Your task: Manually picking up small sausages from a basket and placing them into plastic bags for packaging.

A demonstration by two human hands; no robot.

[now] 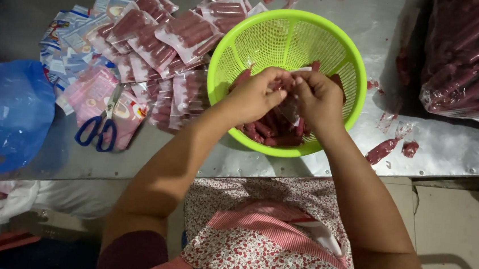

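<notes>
Left hand (pixel 257 93) and right hand (pixel 317 98): meeting over the green basket (pixel 345 52), fingers pinching together on a clear sausage packet (pixel 292 105) hanging between them. Loose red sausages (pixel 271 130): lying in the basket just beneath both hands. Blue-handled scissors (pixel 100 129): resting on the steel table (pixel 449 148), left of the basket. Sealed sausage packets (pixel 167 38): piling beyond the scissors. Large bag of sausages (pixel 473 56): sitting far right.

Steel table (pixel 305 168) seen from above. Left of centre, a heap of sealed sausage packets (pixel 161 37), overlapping. Blue-handled scissors (pixel 99 129) rest on the pink packets at the heap's near edge. Blue plastic bag (pixel 5 113) at far left. Large clear bag of red sausages (pixel 473 56) at upper right.
</notes>
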